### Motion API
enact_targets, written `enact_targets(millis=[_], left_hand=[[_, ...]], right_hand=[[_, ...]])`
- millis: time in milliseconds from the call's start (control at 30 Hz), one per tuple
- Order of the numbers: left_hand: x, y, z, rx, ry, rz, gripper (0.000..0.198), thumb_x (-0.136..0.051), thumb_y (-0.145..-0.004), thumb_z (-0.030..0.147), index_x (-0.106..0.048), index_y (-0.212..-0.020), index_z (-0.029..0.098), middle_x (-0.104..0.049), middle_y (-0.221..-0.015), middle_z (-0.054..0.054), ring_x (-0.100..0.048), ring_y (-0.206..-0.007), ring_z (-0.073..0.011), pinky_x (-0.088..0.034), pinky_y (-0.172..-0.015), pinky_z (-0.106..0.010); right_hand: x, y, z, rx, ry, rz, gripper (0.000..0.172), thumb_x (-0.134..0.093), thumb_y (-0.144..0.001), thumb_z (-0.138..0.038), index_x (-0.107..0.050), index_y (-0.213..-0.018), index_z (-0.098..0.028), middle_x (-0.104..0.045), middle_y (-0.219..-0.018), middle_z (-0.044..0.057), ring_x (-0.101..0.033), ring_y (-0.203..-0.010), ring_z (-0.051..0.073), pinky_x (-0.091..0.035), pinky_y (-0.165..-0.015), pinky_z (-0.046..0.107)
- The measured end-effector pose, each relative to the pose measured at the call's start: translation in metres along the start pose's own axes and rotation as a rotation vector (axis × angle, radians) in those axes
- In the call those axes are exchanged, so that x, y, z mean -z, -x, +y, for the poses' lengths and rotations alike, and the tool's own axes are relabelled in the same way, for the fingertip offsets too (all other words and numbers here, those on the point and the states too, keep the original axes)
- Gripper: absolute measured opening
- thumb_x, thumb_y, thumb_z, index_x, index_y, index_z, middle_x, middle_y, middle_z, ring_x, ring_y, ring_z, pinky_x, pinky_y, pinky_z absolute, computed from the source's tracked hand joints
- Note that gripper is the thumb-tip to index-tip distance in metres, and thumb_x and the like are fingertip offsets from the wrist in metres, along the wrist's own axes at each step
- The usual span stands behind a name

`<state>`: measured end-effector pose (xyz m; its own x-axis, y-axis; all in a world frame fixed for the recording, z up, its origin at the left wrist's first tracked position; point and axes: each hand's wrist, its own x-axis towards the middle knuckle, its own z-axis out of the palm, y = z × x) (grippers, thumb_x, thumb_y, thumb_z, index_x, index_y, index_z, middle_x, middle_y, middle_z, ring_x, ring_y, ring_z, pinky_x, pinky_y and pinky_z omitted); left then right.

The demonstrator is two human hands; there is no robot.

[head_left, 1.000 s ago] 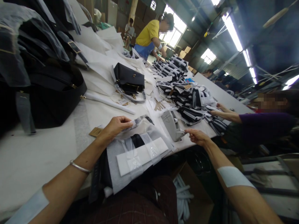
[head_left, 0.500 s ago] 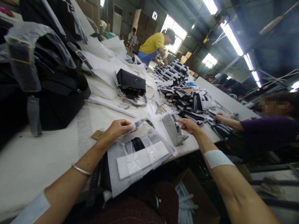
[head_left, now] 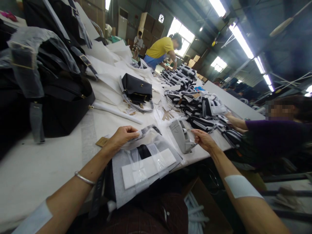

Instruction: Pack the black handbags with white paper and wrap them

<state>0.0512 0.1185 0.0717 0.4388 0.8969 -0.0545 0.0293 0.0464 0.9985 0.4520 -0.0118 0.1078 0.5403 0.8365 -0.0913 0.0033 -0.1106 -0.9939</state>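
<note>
My left hand [head_left: 123,135] is closed on the top edge of a wrapped item [head_left: 141,165], a dark piece in grey-white paper with clear tape strips, lying over the table's near edge. My right hand [head_left: 204,139] sits at the right side of a grey tape dispenser [head_left: 181,136], fingers pinched at its front; whether a tape end is between them is too small to tell. A silver bangle circles my left wrist.
Black handbags [head_left: 56,94] pile at the left, and a small black handbag [head_left: 136,88] stands mid-table. Striped black-and-white items [head_left: 197,107] cover the right side. A person in purple [head_left: 270,136] reaches in from the right; a person in yellow [head_left: 159,50] works at the far end.
My right hand went up along the dispenser and has come back down to its front right. My left hand has kept its hold on the wrapped item.
</note>
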Motion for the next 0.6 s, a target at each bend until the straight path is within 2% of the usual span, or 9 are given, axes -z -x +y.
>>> enact_targets(millis=[100,200,300,367,467,600], left_hand=[[-0.004,0.002,-0.001,-0.04,-0.022,-0.009,0.028,-0.078,-0.056,0.038,-0.071,-0.071,0.015,-0.068,-0.067,-0.002,-0.056,-0.06,-0.0147,-0.04,-0.056,-0.025],[-0.006,0.004,-0.003,-0.038,-0.037,0.003,0.023,-0.076,-0.057,0.033,-0.071,-0.07,0.015,-0.067,-0.066,-0.001,-0.056,-0.06,-0.0136,-0.039,-0.057,-0.025],[-0.004,0.004,-0.005,-0.024,-0.031,0.007,0.022,-0.075,-0.059,0.032,-0.071,-0.072,0.015,-0.067,-0.067,-0.001,-0.055,-0.059,-0.0129,-0.038,-0.057,-0.025],[-0.002,0.004,-0.005,-0.025,-0.016,-0.003,0.024,-0.075,-0.06,0.033,-0.071,-0.074,0.014,-0.067,-0.067,-0.002,-0.055,-0.059,-0.0126,-0.038,-0.057,-0.025],[0.001,0.004,-0.007,-0.04,0.014,-0.031,0.024,-0.075,-0.061,0.033,-0.07,-0.075,0.014,-0.068,-0.07,-0.003,-0.056,-0.061,-0.0127,-0.04,-0.06,-0.026],[0.001,-0.001,-0.012,-0.049,0.036,-0.06,0.024,-0.075,-0.06,0.031,-0.07,-0.075,0.013,-0.068,-0.069,-0.003,-0.056,-0.06,-0.0124,-0.04,-0.06,-0.026]], right_hand=[[-0.034,0.005,-0.013,-0.011,-0.002,-0.112,0.043,-0.09,-0.059,-0.036,-0.072,-0.094,-0.019,-0.056,-0.06,-0.005,-0.045,-0.048,0.005,-0.034,-0.04,0.017],[-0.095,0.024,-0.023,0.037,0.029,-0.282,0.052,-0.087,-0.065,-0.037,-0.07,-0.112,-0.023,-0.066,-0.07,-0.001,-0.051,-0.051,0.008,-0.037,-0.043,0.019],[-0.161,0.054,-0.023,0.099,0.078,-0.513,0.061,-0.082,-0.072,-0.041,-0.065,-0.127,-0.024,-0.07,-0.075,0.001,-0.053,-0.051,0.009,-0.038,-0.045,0.021],[-0.195,0.07,-0.017,0.126,0.11,-0.628,0.06,-0.08,-0.073,-0.041,-0.064,-0.129,-0.024,-0.071,-0.075,0.001,-0.054,-0.05,0.009,-0.038,-0.044,0.021],[-0.22,0.078,-0.003,0.139,0.146,-0.662,0.056,-0.079,-0.074,-0.04,-0.066,-0.126,-0.025,-0.071,-0.074,0.0,-0.056,-0.05,0.01,-0.036,-0.042,0.021],[-0.226,0.072,0.012,0.129,0.164,-0.611,0.055,-0.078,-0.074,-0.039,-0.066,-0.126,-0.026,-0.072,-0.076,0.0,-0.057,-0.049,0.011,-0.034,-0.038,0.02]])
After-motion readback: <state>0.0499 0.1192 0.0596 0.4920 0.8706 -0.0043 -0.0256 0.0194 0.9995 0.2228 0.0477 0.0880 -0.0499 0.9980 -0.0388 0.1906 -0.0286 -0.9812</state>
